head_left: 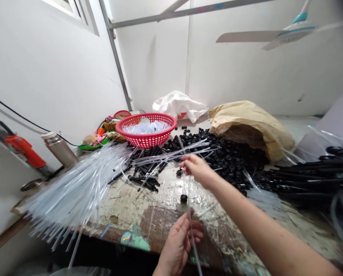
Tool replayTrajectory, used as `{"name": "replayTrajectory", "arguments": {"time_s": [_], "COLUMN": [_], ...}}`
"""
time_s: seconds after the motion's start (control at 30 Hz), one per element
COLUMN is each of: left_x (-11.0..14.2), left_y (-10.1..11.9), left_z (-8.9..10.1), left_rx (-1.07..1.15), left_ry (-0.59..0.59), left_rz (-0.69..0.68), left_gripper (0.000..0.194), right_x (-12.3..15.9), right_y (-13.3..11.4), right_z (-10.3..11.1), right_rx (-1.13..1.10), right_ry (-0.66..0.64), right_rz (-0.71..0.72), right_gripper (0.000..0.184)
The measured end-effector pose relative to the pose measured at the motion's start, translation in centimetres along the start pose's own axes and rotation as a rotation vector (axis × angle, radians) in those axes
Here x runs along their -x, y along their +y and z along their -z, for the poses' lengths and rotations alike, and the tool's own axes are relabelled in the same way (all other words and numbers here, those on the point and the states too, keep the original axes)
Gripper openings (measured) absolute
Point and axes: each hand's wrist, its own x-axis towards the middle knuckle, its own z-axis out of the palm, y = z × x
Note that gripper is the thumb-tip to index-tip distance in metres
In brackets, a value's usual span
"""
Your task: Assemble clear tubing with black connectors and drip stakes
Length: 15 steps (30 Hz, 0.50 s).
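Observation:
A thin clear plastic tube [189, 195] runs upright between my hands above the table edge. My left hand [179, 239] is closed round its lower part, with the tube's end hanging below. Higher up, my right hand [196, 168] pinches the same tube between thumb and fingertips. A small black plastic cap [183, 198] rests on the table just behind my left hand. Beyond my right hand lie several loose clear tubes [165, 155] across black pieces. A large pile of black caps [237, 163] spreads to the right of it.
A big bundle of clear tubes [76, 184] overhangs the table's left edge. Behind stand a red basket [145, 140] of clear pieces and a brown paper bag [252, 119]. Black rods [306, 180] lie right. A steel flask [60, 149] and orange power tool [24, 151] are left.

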Motion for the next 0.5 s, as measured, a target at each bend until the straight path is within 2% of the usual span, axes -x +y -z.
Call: {"name": "replayTrajectory", "arguments": {"time_s": [0.1, 0.23, 0.33, 0.5], "left_x": [0.1, 0.0, -0.1, 0.0], "left_y": [0.0, 0.1, 0.2, 0.0], "left_z": [0.0, -0.1, 0.0, 0.3], "left_rx": [0.030, 0.047, 0.076, 0.155], "left_ry": [0.017, -0.007, -0.012, -0.014], "left_rz": [0.010, 0.006, -0.003, -0.007], "left_gripper": [0.037, 0.033, 0.032, 0.030], "right_x": [0.1, 0.8, 0.1, -3.3], "right_y": [-4.6, -9.6, -11.1, -11.2], "right_z": [2.7, 4.9, 5.0, 5.7], "right_rx": [-0.058, -0.083, -0.035, 0.138], "right_ry": [0.048, 0.131, 0.146, 0.217], "right_rz": [0.110, 0.418, 0.513, 0.484], "right_gripper": [0.013, 0.008, 0.007, 0.012]}}
